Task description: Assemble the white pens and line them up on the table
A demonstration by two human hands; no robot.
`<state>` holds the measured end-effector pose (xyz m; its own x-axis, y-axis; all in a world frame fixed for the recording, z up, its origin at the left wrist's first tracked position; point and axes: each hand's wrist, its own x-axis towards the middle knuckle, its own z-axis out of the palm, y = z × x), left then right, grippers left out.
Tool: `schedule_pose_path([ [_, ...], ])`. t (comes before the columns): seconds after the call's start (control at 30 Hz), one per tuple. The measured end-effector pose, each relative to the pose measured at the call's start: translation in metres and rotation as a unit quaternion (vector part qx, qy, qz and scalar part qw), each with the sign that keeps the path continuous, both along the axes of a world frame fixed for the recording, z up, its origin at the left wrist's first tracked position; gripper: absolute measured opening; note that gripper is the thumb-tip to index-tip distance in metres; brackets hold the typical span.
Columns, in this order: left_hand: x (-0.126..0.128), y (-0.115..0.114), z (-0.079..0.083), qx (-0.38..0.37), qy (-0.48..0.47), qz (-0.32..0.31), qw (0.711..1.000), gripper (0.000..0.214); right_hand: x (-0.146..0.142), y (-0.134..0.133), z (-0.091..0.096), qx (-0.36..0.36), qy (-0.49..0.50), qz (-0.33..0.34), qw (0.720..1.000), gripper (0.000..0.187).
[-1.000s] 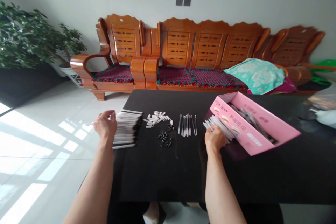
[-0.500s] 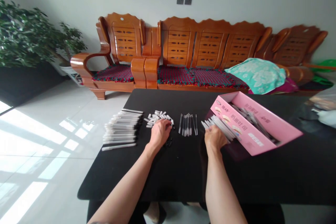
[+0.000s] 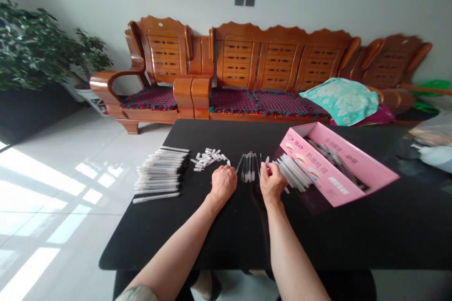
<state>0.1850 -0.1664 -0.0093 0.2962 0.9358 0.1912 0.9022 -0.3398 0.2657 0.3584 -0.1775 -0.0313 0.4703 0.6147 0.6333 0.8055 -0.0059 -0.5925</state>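
My left hand [image 3: 224, 181] is closed at the left edge of the refill row, its fingers around the lower end of a tilted pen refill [image 3: 239, 163]. Several more dark-tipped refills [image 3: 250, 167] lie side by side between my hands. My right hand [image 3: 272, 182] pinches a whitish pen barrel [image 3: 267, 160], whose end sticks up past the fingers. Right of it lies a pile of translucent pen barrels [image 3: 294, 172]. Small white pen caps [image 3: 209, 158] are scattered beyond my left hand. The small black pieces near that hand are mostly hidden.
At the left of the black table [image 3: 226, 240] lies a stack of white pens [image 3: 160, 171] with black ends. A pink box [image 3: 314, 169] with dark contents stands at the right, beside a plastic bag [image 3: 436, 136]. A wooden sofa [image 3: 240, 61] lines the far side.
My left hand has moved from the caps toward the refills, and the leftmost refill now tilts at its fingers. My right hand has drawn left from the barrel pile with one barrel.
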Motion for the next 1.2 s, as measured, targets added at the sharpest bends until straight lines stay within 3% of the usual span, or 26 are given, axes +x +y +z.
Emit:
schedule_pose_path([
  [0.2, -0.003, -0.004, 0.003, -0.013, 0.021, 0.053, 0.998, 0.023, -0.002, -0.001, 0.002, 0.006, 0.031, 0.03, 0.999, 0.032],
  [0.33, -0.013, -0.001, 0.009, -0.009, -0.022, 0.087, 0.996, 0.02, 0.0, 0.001, 0.004, 0.054, 0.176, 0.052, 0.981, 0.034],
  [0.4, -0.023, 0.001, 0.012, -0.007, -0.066, 0.086, 0.994, 0.018, 0.001, 0.003, 0.005, 0.065, 0.311, 0.084, 0.944, 0.036],
  [0.5, -0.039, 0.002, 0.01, 0.005, -0.147, 0.026, 0.989, 0.018, 0.003, 0.009, 0.004, 0.093, 0.482, 0.125, 0.862, 0.038],
  [0.57, -0.047, 0.002, 0.006, 0.022, -0.189, -0.018, 0.982, 0.019, 0.005, 0.011, 0.004, 0.116, 0.536, 0.138, 0.825, 0.039],
  [0.63, -0.052, 0.002, 0.001, 0.029, -0.208, -0.035, 0.977, 0.02, 0.008, 0.012, 0.003, 0.131, 0.558, 0.148, 0.806, 0.039],
  [1.2, -0.053, 0.003, -0.009, 0.017, -0.192, -0.046, 0.98, 0.021, 0.011, 0.011, 0.003, 0.157, 0.573, 0.164, 0.787, 0.04],
])
